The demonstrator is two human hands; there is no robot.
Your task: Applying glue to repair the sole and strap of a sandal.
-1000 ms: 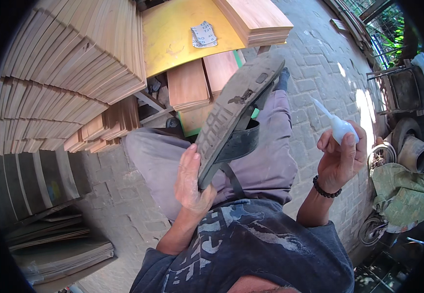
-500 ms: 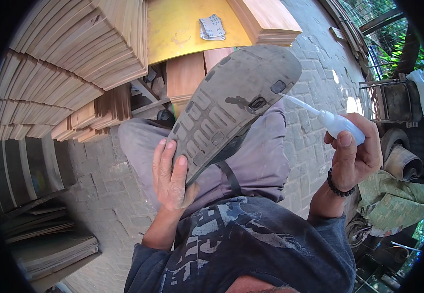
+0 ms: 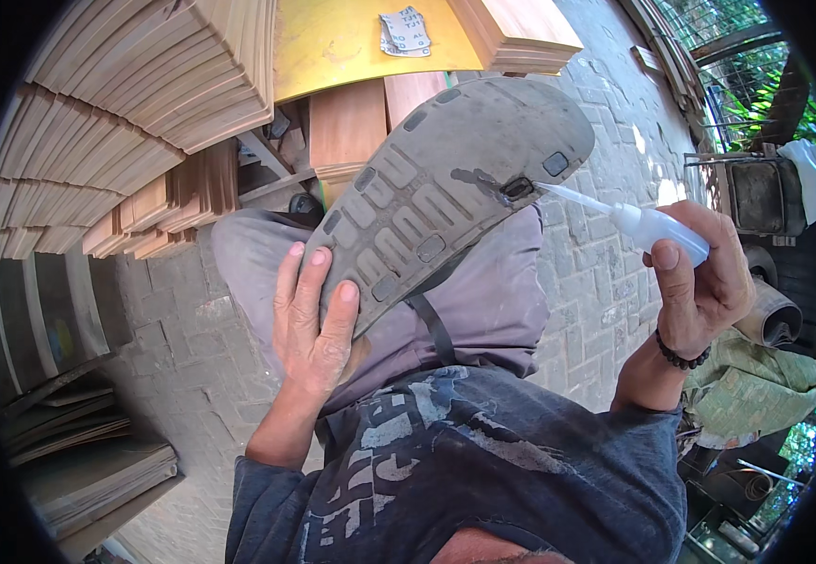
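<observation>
A worn grey-brown sandal (image 3: 446, 160) is held sole-up over my lap, its toe end pointing up and to the right. My left hand (image 3: 312, 324) grips the lower end, with thumb and fingers on the sole. In my right hand (image 3: 704, 273) is a small white squeeze bottle (image 3: 662, 233), lying nearly level with its thin nozzle pointing left. The nozzle tip is at the sole's right edge, near a dark rectangular recess. A dark wet-looking patch spreads on the sole left of that recess. Part of the sandal's dark upper shows beneath.
Stacked wooden boards (image 3: 154, 75) rise at the upper left. Ahead, a yellow board (image 3: 333, 47) carries a piece of sandpaper (image 3: 405, 33), with more boards (image 3: 525, 33) beside it. A green cloth (image 3: 756, 385) lies at the right. Paving (image 3: 182, 357) covers the ground.
The nozzle tip has shifted from near the upper small square on the sole down toward the dark recess. The sandal and both hands have moved slightly.
</observation>
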